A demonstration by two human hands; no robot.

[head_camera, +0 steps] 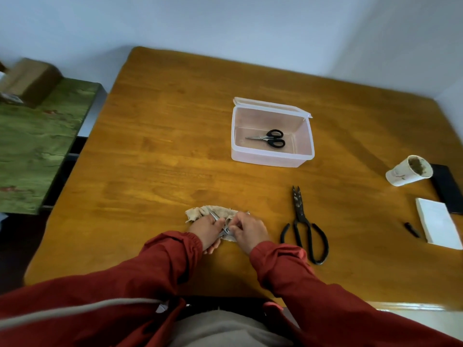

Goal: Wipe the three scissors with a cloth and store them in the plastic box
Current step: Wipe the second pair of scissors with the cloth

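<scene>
A beige cloth (200, 212) lies near the table's front edge. My left hand (206, 230) and my right hand (246, 230) meet over it and hold small silver scissors (217, 219), whose blades point up-left across the cloth. The handles are hidden between my fingers. Large black iron scissors (304, 227) lie to the right of my hands, tips pointing away from me. Black-handled scissors (270, 138) rest inside the open clear plastic box (269, 160) at the middle of the table.
On the wooden table (155, 156), a paper cup (408, 171) lies tipped at the right, beside a black phone (447, 187), a white notepad (437, 226) and a small black cap (412, 229). A green-covered surface (37, 146) stands off to the left.
</scene>
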